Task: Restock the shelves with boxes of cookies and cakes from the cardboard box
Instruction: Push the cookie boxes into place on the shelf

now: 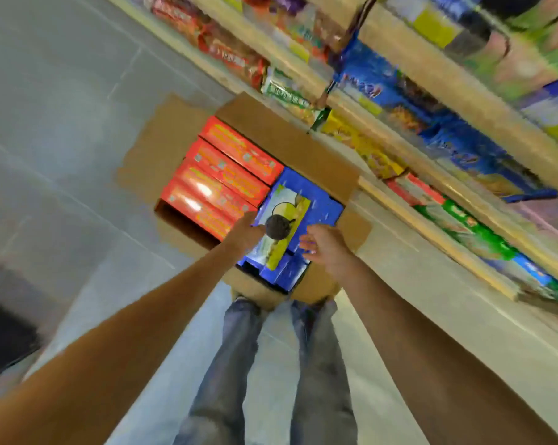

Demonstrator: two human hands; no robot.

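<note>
Blue cookie box [291,216] in left hand [246,234] grip; right hand [320,245] beside.

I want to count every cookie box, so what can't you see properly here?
All in the head view:
- Writing on the red boxes: blurred, with glare.
- Boxes beneath the tilted blue box: hidden by it and the left hand.
- Left hand's fingers: behind the blue box.
- Shelf packets: smeared by motion blur, cut off at the top and right edges.
</note>
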